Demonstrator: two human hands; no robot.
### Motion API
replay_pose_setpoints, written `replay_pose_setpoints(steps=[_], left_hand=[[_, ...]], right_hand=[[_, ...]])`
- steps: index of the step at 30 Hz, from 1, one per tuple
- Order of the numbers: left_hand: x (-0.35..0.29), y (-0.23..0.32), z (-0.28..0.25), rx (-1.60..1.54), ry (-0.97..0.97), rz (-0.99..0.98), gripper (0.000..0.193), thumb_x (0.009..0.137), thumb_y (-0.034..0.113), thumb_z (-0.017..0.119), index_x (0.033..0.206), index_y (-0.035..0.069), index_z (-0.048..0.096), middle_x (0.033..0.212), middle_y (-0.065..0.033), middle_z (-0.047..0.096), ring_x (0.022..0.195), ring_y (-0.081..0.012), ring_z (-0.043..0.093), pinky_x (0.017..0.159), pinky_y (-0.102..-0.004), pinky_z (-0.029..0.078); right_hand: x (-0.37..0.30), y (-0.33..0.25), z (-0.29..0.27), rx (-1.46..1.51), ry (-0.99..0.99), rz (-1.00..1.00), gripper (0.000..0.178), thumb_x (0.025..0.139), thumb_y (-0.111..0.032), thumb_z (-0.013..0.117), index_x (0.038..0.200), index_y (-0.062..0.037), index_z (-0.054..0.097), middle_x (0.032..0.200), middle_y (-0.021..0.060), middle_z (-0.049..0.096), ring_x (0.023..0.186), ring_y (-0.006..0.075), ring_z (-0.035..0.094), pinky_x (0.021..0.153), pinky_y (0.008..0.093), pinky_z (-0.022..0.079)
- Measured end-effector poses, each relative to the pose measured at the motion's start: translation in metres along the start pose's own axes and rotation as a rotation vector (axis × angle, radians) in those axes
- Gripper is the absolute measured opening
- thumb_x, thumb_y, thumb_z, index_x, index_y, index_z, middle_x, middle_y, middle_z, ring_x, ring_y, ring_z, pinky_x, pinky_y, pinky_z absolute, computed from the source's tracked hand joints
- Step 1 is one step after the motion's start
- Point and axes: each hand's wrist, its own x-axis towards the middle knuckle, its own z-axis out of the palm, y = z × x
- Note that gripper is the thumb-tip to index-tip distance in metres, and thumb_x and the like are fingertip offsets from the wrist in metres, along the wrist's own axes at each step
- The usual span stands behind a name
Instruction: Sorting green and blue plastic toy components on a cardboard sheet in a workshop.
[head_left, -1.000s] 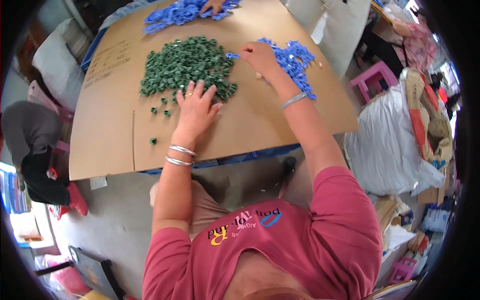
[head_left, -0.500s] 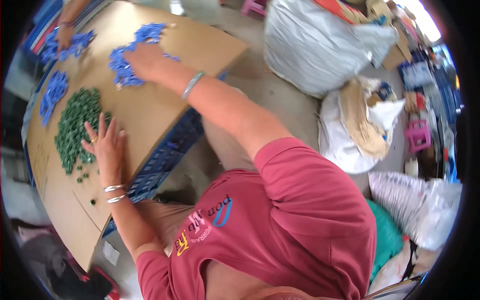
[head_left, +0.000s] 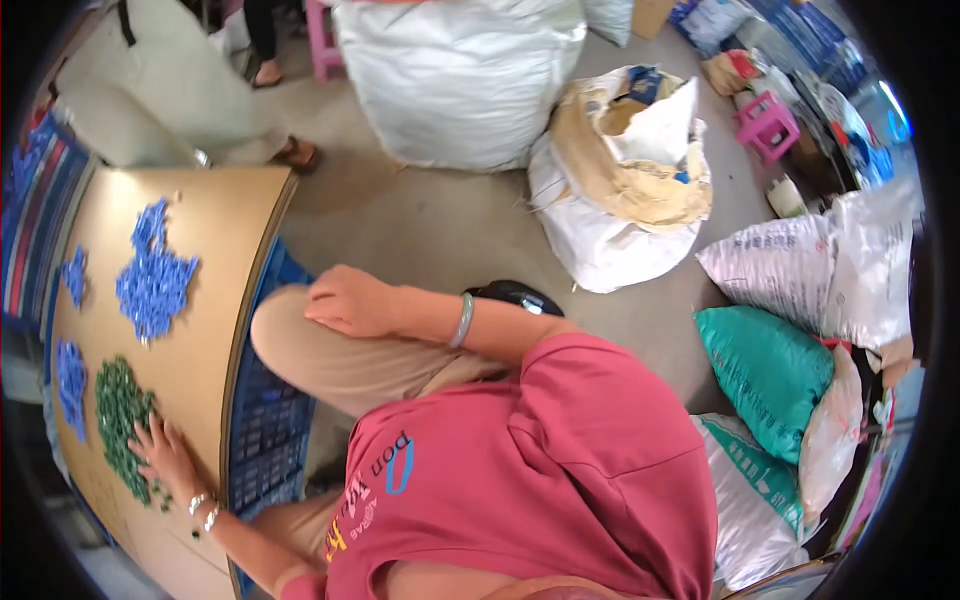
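My left hand point(head_left: 165, 458) lies with its fingers spread at the right edge of a pile of small dark green pieces point(head_left: 118, 415). Above my right knee, off the table, my right hand point(head_left: 352, 300) is closed with its fingers curled under; what they hold, if anything, is hidden. A large heap of small blue pieces point(head_left: 155, 290) rests farther up the cardboard-topped table point(head_left: 210, 370). Two smaller blue heaps lie along the far left side, one point(head_left: 70, 385) beside the green pile and another point(head_left: 74, 277) above it.
Blue plastic crates point(head_left: 268, 420) support the table. A big silvery sack point(head_left: 460, 80) and an open white sack point(head_left: 620, 190) stand on the floor. Full sacks, one of them green point(head_left: 765, 375), lie at the right. A pink stool point(head_left: 767, 127) is behind; another person's foot point(head_left: 267, 73) shows beyond the table.
My right hand has left the large blue heap and come back above my knee. My left hand stays by the green pile. The view has swung right; the other person's hand no longer shows.
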Motion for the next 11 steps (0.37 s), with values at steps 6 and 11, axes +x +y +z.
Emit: replay_pose_setpoints(steps=[6, 11], left_hand=[[0.009, -0.001, 0.006, -0.31, 0.044, 0.007, 0.044, 0.089, 0.039, 0.036, 0.13, 0.022, 0.034, 0.14, -0.0078, 0.021, 0.127, -0.0375, 0.016, 0.093, -0.0641, 0.011], [0.005, 0.005, -0.019, -0.287, -0.254, -0.113, 0.049, 0.089, 0.041, 0.035, 0.133, 0.022, 0.027, 0.14, -0.0084, 0.02, 0.129, -0.0376, 0.01, 0.094, -0.0634, 0.009]], right_hand=[[-0.067, 0.023, -0.052, -0.291, -0.294, 0.237, 0.008, 0.068, -0.019, 0.056, 0.067, -0.0102, 0.056, 0.072, 0.007, 0.055, 0.069, 0.0257, 0.054, 0.057, 0.0381, 0.041], [-0.062, 0.021, -0.102, -0.625, -0.517, 0.218, 0.007, 0.064, -0.019, 0.056, 0.063, -0.0123, 0.057, 0.068, 0.0072, 0.055, 0.069, 0.0251, 0.056, 0.056, 0.0387, 0.041]])
